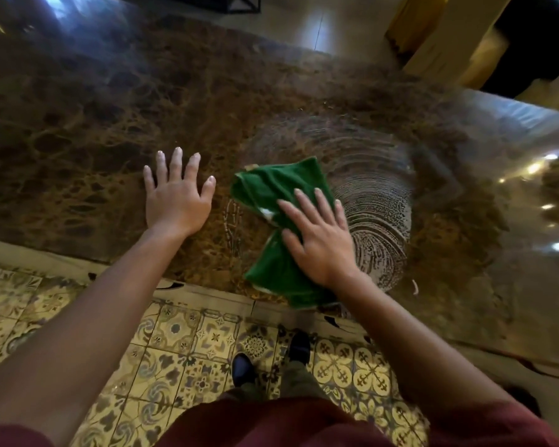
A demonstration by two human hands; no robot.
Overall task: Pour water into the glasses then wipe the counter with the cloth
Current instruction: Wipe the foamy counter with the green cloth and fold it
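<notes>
Wipe step under way: cloth (278,227) is being pressed flat under right hand (320,240), fingers straight. Left hand (176,195) is being rested flat beside it on table (110,124). Damp arcs right of grip; glasses unseen.

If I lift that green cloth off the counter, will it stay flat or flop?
The green cloth would likely flop: it lies creased and bunched under the right hand. Wet streaks on the counter suggest it is damp, so perhaps slightly heavy and clingy.
</notes>
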